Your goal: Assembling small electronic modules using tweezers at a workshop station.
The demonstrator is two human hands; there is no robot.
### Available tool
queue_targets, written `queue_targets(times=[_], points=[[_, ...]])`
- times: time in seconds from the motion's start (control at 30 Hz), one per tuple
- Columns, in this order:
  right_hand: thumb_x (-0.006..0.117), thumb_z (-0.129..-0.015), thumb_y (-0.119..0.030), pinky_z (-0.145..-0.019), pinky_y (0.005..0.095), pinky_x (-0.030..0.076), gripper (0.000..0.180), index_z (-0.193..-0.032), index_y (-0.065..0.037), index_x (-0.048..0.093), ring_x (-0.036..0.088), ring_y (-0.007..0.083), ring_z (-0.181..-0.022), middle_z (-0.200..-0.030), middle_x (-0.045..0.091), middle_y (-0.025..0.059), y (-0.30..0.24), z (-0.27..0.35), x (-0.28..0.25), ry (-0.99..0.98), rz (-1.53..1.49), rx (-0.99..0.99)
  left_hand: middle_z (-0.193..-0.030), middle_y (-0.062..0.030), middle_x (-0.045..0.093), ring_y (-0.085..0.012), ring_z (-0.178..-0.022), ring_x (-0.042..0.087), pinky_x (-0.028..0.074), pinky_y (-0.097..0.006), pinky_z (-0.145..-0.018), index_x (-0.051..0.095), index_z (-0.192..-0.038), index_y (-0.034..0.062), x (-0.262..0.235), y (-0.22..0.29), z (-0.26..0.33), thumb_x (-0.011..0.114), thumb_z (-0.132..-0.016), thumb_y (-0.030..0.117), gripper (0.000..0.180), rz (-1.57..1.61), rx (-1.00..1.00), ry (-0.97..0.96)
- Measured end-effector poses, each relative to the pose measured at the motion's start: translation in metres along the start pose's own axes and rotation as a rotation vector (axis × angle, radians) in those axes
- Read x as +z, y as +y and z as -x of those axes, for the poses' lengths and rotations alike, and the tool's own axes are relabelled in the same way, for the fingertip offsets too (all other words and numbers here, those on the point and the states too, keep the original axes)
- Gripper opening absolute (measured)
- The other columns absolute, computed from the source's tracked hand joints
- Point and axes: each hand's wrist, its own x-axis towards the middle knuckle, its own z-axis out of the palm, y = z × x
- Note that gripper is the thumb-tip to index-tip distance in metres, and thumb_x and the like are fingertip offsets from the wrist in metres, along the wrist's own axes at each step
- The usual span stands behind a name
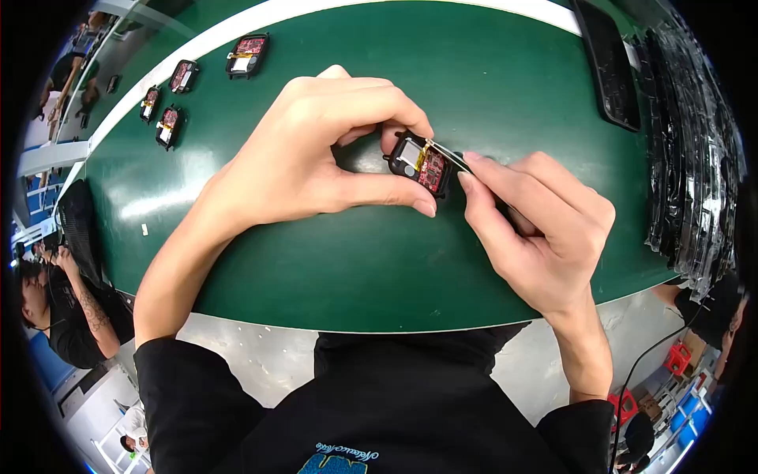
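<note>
Two bare hands work over the middle of a green table, well apart from each other except at a small black housing between them. The left hand is closed on that housing, its thumb along the side toward the table's near edge and its index finger at the side toward the far edge. The housing is held tilted, its inside showing a red circuit board, a pale grey block and a yellow strip between them. The right hand pinches slim metal tweezers between thumb and forefinger; their tips lie at the housing's rim beside the left index finger, though whether they touch it I cannot tell. Four similar units lie near the table's far left corner: one close to the far edge, the other three grouped nearer the left edge. A white scrap lies near the left edge. At the far right corner rests a black slab, and along the right edge stands a stack of black pieces in clear plastic. Beyond the left edge sits another person in black.
</note>
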Motion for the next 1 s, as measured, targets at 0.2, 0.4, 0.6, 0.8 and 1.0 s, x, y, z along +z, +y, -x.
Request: queue_targets(times=[0.2,0.4,0.6,0.8,1.0], points=[[0.087,-0.088,0.007,-0.048,0.0303,0.039,0.016,-0.103,0.003,0.086,0.056,0.0102,-0.053,-0.068,0.065,0.0041,0.002,-0.001,0.001,-0.001,-0.215,0.124,-0.084,0.0021,0.069,-0.0134,-0.069,0.047,0.037,-0.031,-0.074,0.083,-0.113,0.0088,-0.006,0.000,0.000,0.108,-0.064,0.034,0.061,0.010,-0.023,-0.026],[0.086,-0.089,0.007,-0.050,0.0282,0.037,0.012,-0.101,0.005,0.086,0.055,0.0082,-0.053,-0.067,0.067,0.0054,0.001,-0.004,-0.006,-0.095,-0.301,0.222,-0.092,0.0024,0.075,-0.0136,-0.069,0.044,0.037,-0.030,-0.074,0.084,-0.115,0.0077,-0.011,-0.006,0.000,0.109,-0.062,0.030,0.063,0.101,-0.008,-0.079],[0.085,-0.089,0.007,-0.049,0.0281,0.037,0.009,-0.098,0.005,0.086,0.057,0.0085,-0.053,-0.066,0.067,0.0057,0.000,-0.004,-0.006,-0.102,-0.296,0.232,-0.093,0.0031,0.076,-0.0134,-0.070,0.046,0.038,-0.031,-0.075,0.084,-0.114,0.0080,-0.011,-0.006,0.000,0.109,-0.063,0.030,0.061,0.089,0.003,-0.093],[0.085,-0.089,0.007,-0.048,0.0287,0.038,0.009,-0.097,0.005,0.085,0.057,0.0089,-0.053,-0.066,0.067,0.0056,0.001,-0.002,-0.005,-0.094,-0.276,0.220,-0.093,0.0035,0.076,-0.0130,-0.070,0.049,0.038,-0.031,-0.076,0.084,-0.113,0.0094,-0.008,-0.005,-0.002,0.108,-0.065,0.031,0.058,0.080,0.000,-0.096],[0.086,-0.087,0.006,-0.048,0.0292,0.038,0.009,-0.096,0.004,0.086,0.056,0.0100,-0.052,-0.065,0.066,0.0053,0.003,-0.001,-0.004,-0.085,-0.270,0.205,-0.092,0.0034,0.075,-0.0132,-0.070,0.050,0.038,-0.032,-0.076,0.084,-0.112,0.0098,-0.006,-0.006,-0.002,0.108,-0.064,0.032,0.058,0.074,0.041,-0.091]])
